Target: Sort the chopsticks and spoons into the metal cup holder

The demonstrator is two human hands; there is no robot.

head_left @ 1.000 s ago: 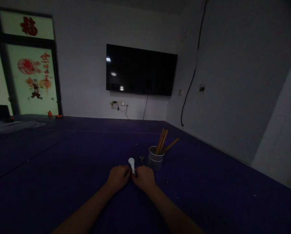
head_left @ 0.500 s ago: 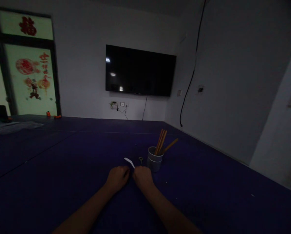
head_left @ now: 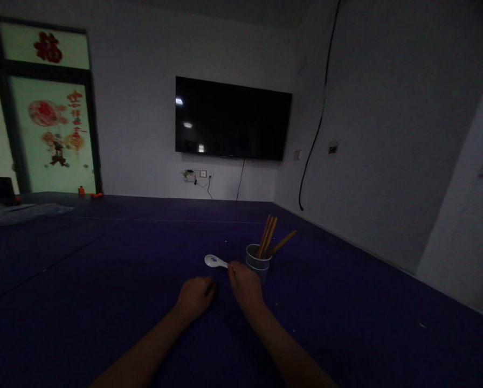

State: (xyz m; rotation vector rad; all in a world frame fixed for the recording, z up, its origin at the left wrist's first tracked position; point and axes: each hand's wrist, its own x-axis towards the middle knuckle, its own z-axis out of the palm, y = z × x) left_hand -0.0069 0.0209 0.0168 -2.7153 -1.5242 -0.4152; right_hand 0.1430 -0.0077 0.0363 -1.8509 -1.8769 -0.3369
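One white soup spoon (head_left: 216,262) is clamped by its handle in the right hand (head_left: 243,280), bowl pointing left. Nearer, the left hand (head_left: 195,295) curls on the purple tabletop (head_left: 136,264); whether its fingers meet, I cannot tell. A metal cup (head_left: 262,264) with wooden sticks (head_left: 267,237) stands just beyond the right hand.

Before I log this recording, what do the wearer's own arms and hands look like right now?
Both the left hand and the right hand appear ungloved. The left forearm and right forearm are bare as far as the frame shows: no sleeve, watch, bracelet or cable is visible. It is too dim to rule out rings or small markings.
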